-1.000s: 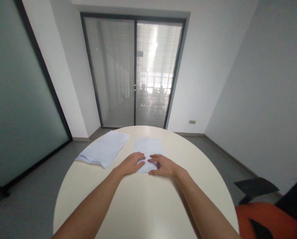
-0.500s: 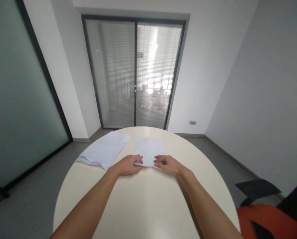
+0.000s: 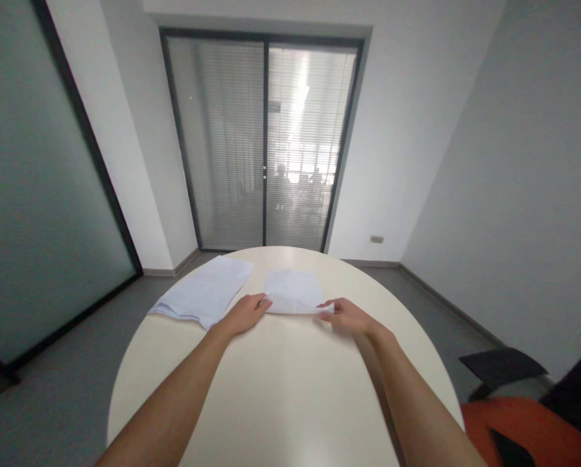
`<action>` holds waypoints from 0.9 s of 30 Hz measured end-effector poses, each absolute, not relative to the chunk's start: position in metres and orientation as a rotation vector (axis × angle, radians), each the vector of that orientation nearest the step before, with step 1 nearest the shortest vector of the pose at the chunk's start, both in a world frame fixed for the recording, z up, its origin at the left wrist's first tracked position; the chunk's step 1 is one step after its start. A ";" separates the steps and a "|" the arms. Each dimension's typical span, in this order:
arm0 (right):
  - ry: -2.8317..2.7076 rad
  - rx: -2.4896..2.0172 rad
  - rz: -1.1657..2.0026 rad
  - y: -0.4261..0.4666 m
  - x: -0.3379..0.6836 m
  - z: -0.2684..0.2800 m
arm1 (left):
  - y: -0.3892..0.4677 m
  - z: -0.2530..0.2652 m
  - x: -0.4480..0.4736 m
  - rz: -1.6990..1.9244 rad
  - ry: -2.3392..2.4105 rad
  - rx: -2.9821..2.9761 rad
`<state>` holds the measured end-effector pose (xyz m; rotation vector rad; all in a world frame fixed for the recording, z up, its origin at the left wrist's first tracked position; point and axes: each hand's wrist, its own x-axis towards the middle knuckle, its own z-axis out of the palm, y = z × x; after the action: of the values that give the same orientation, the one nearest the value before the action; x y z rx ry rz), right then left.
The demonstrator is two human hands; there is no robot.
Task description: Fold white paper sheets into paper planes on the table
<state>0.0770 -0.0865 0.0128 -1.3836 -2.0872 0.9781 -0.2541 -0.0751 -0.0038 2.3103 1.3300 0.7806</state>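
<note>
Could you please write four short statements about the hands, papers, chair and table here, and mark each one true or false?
1. The left hand and the right hand are at opposite ends of the white sheet's near edge. True.
2. The other papers lie to the right of that sheet. False: the other papers lie to its left.
3. The chair seat is orange-red. True.
4. The table has straight sides. False: the table has a rounded edge.
</note>
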 end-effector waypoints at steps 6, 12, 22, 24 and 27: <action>-2.059 -1.350 0.825 -0.080 0.075 0.006 | -0.078 -0.003 -0.257 0.780 1.393 2.230; -2.047 -1.383 0.686 -0.080 0.075 0.007 | -0.079 -0.001 -0.257 0.832 1.328 2.184; -1.993 -1.423 0.523 -0.077 0.072 0.001 | -0.066 -0.010 -0.253 0.934 1.418 2.107; -1.984 -1.445 0.484 -0.078 0.070 0.001 | -0.065 -0.011 -0.251 0.944 1.488 2.124; -1.977 -1.449 0.474 -0.079 0.068 0.002 | -0.064 -0.013 -0.248 0.960 1.554 2.139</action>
<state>0.0682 -0.0790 0.0015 -1.4488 -1.9772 0.4736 -0.2479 -0.0643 -0.0128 2.1387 1.5543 0.9596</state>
